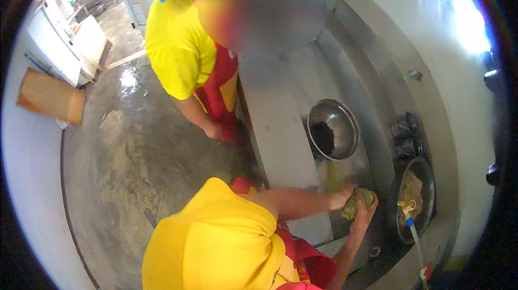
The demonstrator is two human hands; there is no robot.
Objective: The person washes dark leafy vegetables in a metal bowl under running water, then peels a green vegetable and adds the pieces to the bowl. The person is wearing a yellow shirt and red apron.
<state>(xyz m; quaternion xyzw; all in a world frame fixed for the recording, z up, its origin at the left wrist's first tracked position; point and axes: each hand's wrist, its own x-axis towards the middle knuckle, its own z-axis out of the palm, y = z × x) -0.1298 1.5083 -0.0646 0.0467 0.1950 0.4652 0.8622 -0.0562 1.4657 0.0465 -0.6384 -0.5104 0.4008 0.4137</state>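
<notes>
Over the steel sink, my left hand (341,198) and my right hand (367,212) are closed around a roundish green thing (350,207) with a paler, smooth end. Its exact kind is hard to make out. The left fingers press its near side and the right fingers wrap the far side; my left hand is slightly smeared by motion. A greenish-yellow streak (333,174) shows on the steel beside my left hand. Farther along the sink sits a round steel bowl (348,120) with a dark clump in it, apart from both hands.
A dark oval basin (430,184) with brown contents stands beyond my right hand, under a brass tap (408,206) with a hose. Two dark metal cups (408,147) stand near it. Left of the sink, a co-worker in a yellow shirt (178,47) stands on the wet-looking floor (124,182).
</notes>
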